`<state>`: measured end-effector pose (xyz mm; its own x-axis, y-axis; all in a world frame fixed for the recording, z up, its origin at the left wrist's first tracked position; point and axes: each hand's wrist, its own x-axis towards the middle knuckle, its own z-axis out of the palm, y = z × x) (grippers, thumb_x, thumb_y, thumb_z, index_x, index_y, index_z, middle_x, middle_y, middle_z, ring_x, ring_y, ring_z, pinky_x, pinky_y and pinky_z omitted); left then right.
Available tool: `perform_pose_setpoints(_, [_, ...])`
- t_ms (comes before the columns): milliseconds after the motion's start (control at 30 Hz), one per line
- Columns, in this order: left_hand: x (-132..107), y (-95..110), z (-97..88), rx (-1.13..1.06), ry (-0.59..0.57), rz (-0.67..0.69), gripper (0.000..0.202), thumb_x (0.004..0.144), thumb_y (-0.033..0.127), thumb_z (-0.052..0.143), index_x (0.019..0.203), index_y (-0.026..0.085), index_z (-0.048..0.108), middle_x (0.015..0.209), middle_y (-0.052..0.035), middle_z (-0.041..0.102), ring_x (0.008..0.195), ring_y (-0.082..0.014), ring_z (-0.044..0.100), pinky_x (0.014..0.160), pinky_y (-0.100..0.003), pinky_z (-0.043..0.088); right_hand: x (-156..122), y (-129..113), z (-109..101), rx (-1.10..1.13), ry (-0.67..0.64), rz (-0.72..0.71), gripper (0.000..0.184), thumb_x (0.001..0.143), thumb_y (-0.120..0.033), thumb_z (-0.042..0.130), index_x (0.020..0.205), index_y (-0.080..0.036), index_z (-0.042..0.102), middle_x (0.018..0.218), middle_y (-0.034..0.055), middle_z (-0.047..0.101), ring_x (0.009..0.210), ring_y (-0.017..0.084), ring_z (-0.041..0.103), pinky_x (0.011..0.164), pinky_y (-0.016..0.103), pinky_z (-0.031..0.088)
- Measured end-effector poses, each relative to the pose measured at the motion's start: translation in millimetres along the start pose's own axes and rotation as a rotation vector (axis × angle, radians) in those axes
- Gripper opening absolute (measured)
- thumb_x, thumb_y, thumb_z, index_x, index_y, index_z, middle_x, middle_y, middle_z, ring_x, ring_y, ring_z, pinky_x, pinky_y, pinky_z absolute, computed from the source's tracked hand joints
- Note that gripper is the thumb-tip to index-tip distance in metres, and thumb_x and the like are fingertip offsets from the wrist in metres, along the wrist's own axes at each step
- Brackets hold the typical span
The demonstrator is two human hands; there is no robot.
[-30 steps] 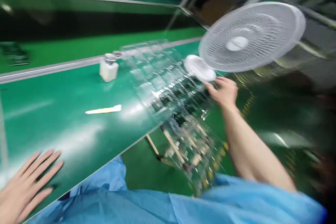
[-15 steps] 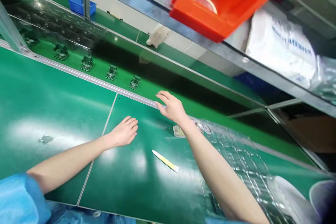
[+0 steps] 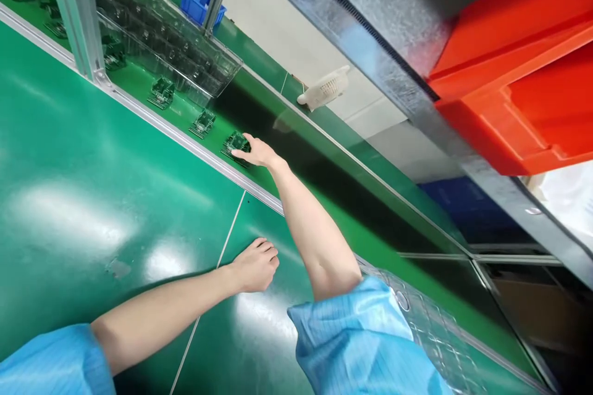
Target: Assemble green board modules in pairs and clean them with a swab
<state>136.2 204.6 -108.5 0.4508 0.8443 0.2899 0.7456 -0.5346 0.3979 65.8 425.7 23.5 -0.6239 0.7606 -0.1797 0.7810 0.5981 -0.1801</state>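
Observation:
My right hand reaches over the metal rail to a small green circuit board on the green strip behind it. Its thumb lies across the near side of the board and a finger is at the far side, closed around it. The other fingers are partly hidden. My left hand rests on the green tabletop in front of the rail, fingers curled in, with nothing seen in it. Left of my right hand, another circuit board and a further circuit board stand in the same row.
The metal rail and an upright post border the strip. A clear plastic tray lies behind the boards. Overhead on the right, a red bin sits on a metal shelf. Another clear tray is beside my right sleeve.
My right hand has moved left and forward onto the nearest circuit board and closed around it. My left hand's fingers have curled in. The view has shifted and tilted.

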Motion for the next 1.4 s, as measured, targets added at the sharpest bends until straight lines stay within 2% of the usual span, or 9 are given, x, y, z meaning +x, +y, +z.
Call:
perform_pose_setpoints(200, [-0.6,-3.5,-2.0,-0.164,0.066,-0.038,0.029,0.093,0.036,0.063,0.113,0.015,0.062,0.119,-0.0091,0.064,0.110,-0.0232,0.063,0.096,-0.047,0.054,-43.9,-17.8,-4.0,0.021,0.206,-0.031,0.071,0.086,-0.049,0.068,0.143,-0.015,0.043,0.139,0.0193,0.056,0.129,0.035,0.055,0.107,0.049,0.046])
perform_pose_setpoints(400, [-0.1,-34.3,-14.6,-0.463,0.360,-0.293,0.032,0.094,0.038,0.060,0.117,0.016,0.060,0.117,-0.0089,0.064,0.103,-0.0211,0.064,0.090,-0.043,0.057,-241.0,6.7,14.1,0.155,0.599,-0.113,0.065,0.090,-0.056,0.058,0.142,-0.023,0.037,0.126,0.0147,0.060,0.121,0.032,0.059,0.100,0.051,0.052])
perform_pose_setpoints(467, [-2.2,-46.1,-20.9,-0.571,0.431,-0.347,0.032,0.094,0.039,0.060,0.116,0.015,0.060,0.114,-0.0083,0.065,0.099,-0.0201,0.065,0.086,-0.041,0.058,-303.2,-2.5,33.5,0.148,0.506,-0.112,0.059,0.091,-0.054,0.058,0.139,-0.024,0.039,0.121,0.0130,0.061,0.112,0.030,0.064,0.091,0.047,0.057])
perform_pose_setpoints(567, [-9.7,-54.2,-32.9,-0.705,0.489,-0.393,0.031,0.095,0.040,0.060,0.112,0.014,0.061,0.106,-0.0067,0.066,0.091,-0.0178,0.066,0.081,-0.038,0.059,-356.6,-35.6,68.1,0.018,0.104,-0.038,0.057,0.089,-0.046,0.065,0.136,-0.021,0.044,0.118,0.0128,0.062,0.093,0.028,0.070,0.072,0.039,0.059])
perform_pose_setpoints(700, [-44.3,-39.3,-59.2,-0.780,0.515,-0.452,0.025,0.094,0.038,0.058,0.100,0.014,0.064,0.090,-0.0053,0.069,0.084,-0.0171,0.068,0.081,-0.036,0.059,-369.9,-76.5,100.4,0.023,-0.077,0.020,0.059,0.090,-0.043,0.065,0.140,-0.019,0.044,0.120,0.0157,0.061,0.090,0.029,0.070,0.067,0.038,0.056])
perform_pose_setpoints(1000, [-197.6,47.7,-141.4,-0.656,0.304,-0.436,0.051,0.081,0.034,0.070,0.131,0.024,0.060,0.127,-0.0089,0.068,0.123,-0.0270,0.062,0.115,-0.047,0.043,-384.8,-94.1,147.5,0.605,0.233,-0.105,0.078,0.087,-0.039,0.070,0.151,-0.019,0.030,0.142,0.0170,0.047,0.116,0.032,0.062,0.089,0.048,0.061])
perform_pose_setpoints(1100, [-212.4,51.6,-137.7,-0.635,0.349,-0.421,0.062,0.081,0.036,0.070,0.139,0.029,0.053,0.134,-0.0066,0.064,0.127,-0.0273,0.059,0.117,-0.048,0.041,-388.9,-97.2,168.6,0.780,0.343,-0.104,0.072,0.091,-0.036,0.064,0.152,-0.022,0.029,0.147,0.0150,0.043,0.120,0.030,0.061,0.095,0.049,0.060])
perform_pose_setpoints(1300, [-207.3,49.6,-122.0,-0.592,0.521,-0.474,0.047,0.081,0.037,0.063,0.127,0.027,0.063,0.117,-0.0046,0.072,0.114,-0.0260,0.066,0.108,-0.046,0.049,-393.4,-108.6,202.3,0.930,0.524,-0.014,0.065,0.095,-0.040,0.055,0.154,-0.030,0.027,0.140,0.0126,0.051,0.076,0.019,0.067,0.069,0.041,0.065])
perform_pose_setpoints(1400, [-202.6,51.7,-119.0,-0.581,0.520,-0.483,0.034,0.083,0.029,0.057,0.115,0.025,0.068,0.104,-0.0034,0.075,0.105,-0.0244,0.069,0.104,-0.047,0.051,-391.6,-113.0,210.7,0.898,0.597,-0.016,0.067,0.095,-0.039,0.056,0.154,-0.029,0.027,0.138,0.0128,0.053,0.088,0.023,0.069,0.070,0.040,0.065])
